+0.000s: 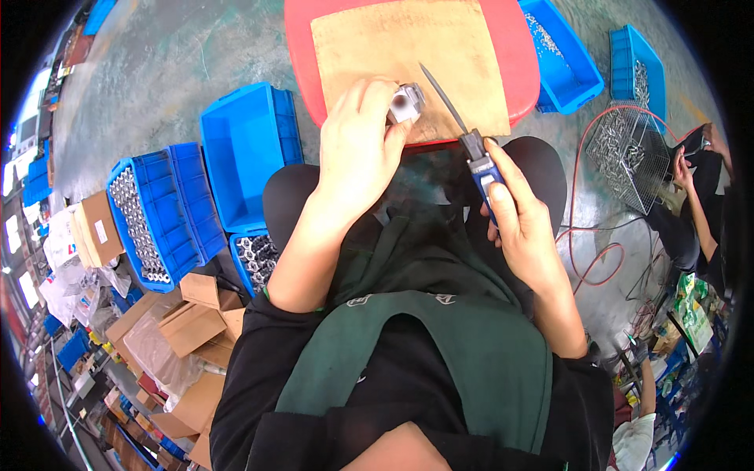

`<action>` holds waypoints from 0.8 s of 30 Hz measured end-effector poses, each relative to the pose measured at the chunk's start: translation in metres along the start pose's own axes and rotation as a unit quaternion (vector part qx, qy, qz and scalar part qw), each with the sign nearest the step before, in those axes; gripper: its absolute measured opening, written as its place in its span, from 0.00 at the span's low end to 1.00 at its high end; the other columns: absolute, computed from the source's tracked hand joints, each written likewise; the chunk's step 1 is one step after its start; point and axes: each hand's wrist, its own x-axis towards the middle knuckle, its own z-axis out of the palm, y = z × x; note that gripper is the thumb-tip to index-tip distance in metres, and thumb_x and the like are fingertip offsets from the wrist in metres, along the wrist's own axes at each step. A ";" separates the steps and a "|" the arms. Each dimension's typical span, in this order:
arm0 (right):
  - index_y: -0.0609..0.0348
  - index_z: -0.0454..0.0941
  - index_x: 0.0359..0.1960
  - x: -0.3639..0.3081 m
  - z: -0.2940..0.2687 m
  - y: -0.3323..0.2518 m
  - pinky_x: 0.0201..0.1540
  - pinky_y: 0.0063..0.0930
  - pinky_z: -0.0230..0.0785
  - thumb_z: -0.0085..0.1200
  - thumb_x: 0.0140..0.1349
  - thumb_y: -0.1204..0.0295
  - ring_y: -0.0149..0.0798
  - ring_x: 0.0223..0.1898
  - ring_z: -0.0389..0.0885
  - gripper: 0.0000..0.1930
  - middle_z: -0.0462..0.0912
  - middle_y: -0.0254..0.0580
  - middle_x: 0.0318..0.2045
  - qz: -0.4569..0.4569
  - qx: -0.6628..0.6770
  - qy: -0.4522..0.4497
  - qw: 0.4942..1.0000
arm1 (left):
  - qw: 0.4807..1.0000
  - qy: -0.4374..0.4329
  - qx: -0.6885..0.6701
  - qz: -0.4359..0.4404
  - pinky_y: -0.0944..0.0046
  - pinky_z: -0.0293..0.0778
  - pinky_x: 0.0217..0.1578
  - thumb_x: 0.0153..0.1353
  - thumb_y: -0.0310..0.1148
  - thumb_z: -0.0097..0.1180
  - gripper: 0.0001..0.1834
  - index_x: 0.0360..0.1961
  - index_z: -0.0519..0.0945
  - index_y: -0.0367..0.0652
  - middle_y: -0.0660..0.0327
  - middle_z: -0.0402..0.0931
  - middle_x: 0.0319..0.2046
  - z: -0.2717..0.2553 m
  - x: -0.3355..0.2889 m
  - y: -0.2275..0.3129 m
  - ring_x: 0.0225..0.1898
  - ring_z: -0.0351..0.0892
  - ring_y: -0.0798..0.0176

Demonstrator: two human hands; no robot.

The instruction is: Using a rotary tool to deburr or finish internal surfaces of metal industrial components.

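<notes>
My left hand [357, 141] is closed around a small silver metal part [407, 104] with a dark round opening. It holds the part over the near side of a brown cardboard sheet [345, 47] on a red stool [302, 59]. In my right hand [518, 216] is a file [446, 97] with a long, thin grey blade and a blue and black handle. My fingers wrap round the handle, and the thumb lies along it. The blade slants up and to the left over the cardboard, apart from the metal part.
Left of me stand an open blue bin [236, 149] and a bin of metal parts [137, 228], with cardboard boxes [192, 326] nearer. To the right are a blue bin [577, 78], a wire basket of metal pieces [620, 149], a red hose [576, 180] and another person [691, 212].
</notes>
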 end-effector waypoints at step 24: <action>0.55 0.66 0.63 0.025 0.006 -0.014 0.54 0.35 0.69 0.46 0.68 0.73 0.52 0.55 0.76 0.21 0.77 0.59 0.51 0.030 -0.034 -0.041 0.998 | 0.997 0.011 0.077 0.021 0.51 0.66 0.37 0.46 0.26 0.66 0.18 0.34 0.69 0.36 0.50 0.66 0.31 0.024 -0.007 0.004 0.35 0.68 0.45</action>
